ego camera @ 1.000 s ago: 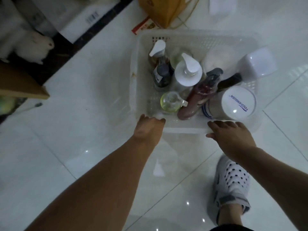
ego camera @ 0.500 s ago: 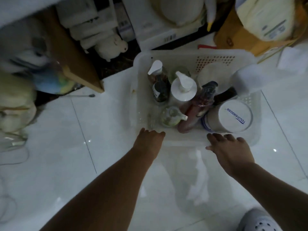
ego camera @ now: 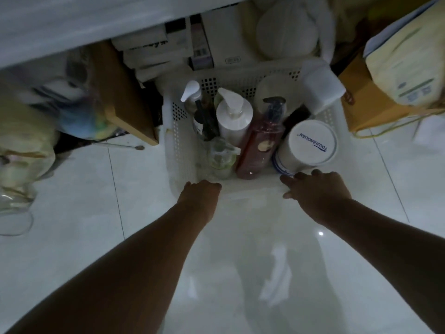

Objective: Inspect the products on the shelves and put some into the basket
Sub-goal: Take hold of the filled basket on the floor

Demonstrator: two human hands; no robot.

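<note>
The basket (ego camera: pixel 179 131) sits on the floor, butted up near the shelves at 12 o'clock, already packed w/ bottles. Both hands are at its near rim: left hand (ego camera: pixel 201 192) has fingers curled over the edge at 7 o'clock; right hand (ego camera: pixel 315 189) lies flatter, fingers spread on the rim by the white tub (ego camera: pixel 310 143) at 5 o'clock, can't tell if it truly grips. Looks like she's sliding or about to lift it. Best to hook both grips under the rim evenly and keep it level, since the tall pump bottle (ego camera: pixel 234 116) and red bottle (ego camera: pixel 261 143) lean and could tip.
</note>
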